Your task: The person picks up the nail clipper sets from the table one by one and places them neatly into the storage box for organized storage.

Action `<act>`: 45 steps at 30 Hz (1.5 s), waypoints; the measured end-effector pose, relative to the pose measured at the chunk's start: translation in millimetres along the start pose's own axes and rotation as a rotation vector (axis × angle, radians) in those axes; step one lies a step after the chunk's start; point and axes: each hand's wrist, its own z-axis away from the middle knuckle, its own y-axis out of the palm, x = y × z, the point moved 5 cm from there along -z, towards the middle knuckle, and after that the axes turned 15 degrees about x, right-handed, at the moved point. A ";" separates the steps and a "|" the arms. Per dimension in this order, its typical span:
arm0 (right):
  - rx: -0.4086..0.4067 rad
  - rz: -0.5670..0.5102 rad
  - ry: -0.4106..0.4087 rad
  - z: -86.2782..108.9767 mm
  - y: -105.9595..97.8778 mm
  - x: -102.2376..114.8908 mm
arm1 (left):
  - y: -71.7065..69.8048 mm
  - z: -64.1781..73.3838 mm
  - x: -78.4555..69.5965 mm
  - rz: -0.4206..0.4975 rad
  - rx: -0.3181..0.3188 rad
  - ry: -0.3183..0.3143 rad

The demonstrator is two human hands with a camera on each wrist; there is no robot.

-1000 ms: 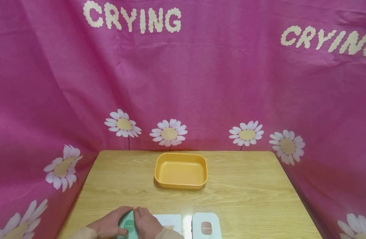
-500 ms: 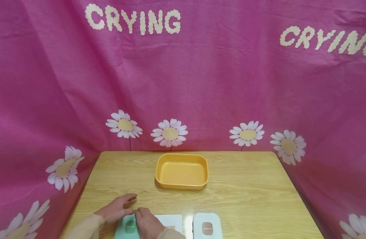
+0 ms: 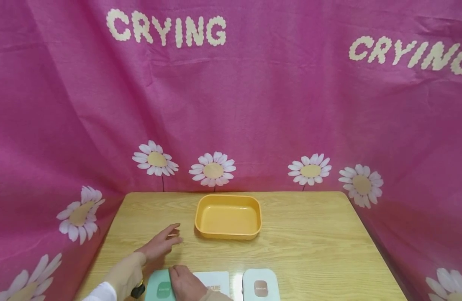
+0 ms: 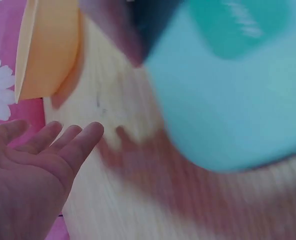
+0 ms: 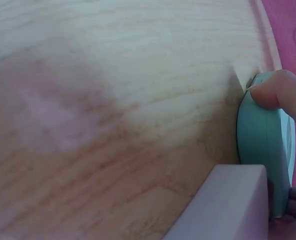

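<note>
My right hand [image 3: 187, 284] grips the right side of a mint-green manicure case [image 3: 155, 281] with a darker green label, at the table's near edge. In the right wrist view the thumb [image 5: 275, 90] presses one side of the case [image 5: 260, 125] and fingertips lie at the other. My left hand [image 3: 159, 244] is off the case, fingers spread and holding nothing, over the table beyond it. The left wrist view has the left hand [image 4: 38, 175] apart from the case [image 4: 228, 110], palm showing. Partly behind the right hand lies a white box [image 3: 216, 278] with "NICURE" lettering.
An orange rectangular bin [image 3: 228, 235] stands at the back middle of the wooden table [image 3: 310, 238]. Right of the white box lies a pale case [image 3: 260, 275] with a brown label. A pink daisy-print cloth [image 3: 253, 104] hangs around the table's back and sides.
My left hand has let go of the green case and moved forward and right toward the orange bin, its fingers straightening. The right hand stays on the case.
</note>
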 end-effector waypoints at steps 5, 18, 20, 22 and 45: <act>0.045 -0.063 -0.045 0.4 -1.2 3.5 | -9.2 -16.2 -11.1 0.007 -0.028 -0.006; 0.025 -0.169 -0.093 19.5 -16.9 -8.0 | -10.7 -52.5 -40.1 0.133 0.002 0.038; 0.023 -0.182 -0.071 27.3 -19.7 -13.4 | -8.5 -56.5 -43.0 0.144 0.013 0.047; 0.030 -0.197 -0.047 35.6 -22.0 -19.1 | -7.2 -60.0 -44.5 0.153 0.018 0.044; -0.002 -0.248 0.056 111.0 -66.8 -81.4 | 10.0 -96.3 -49.3 0.341 -0.037 -0.012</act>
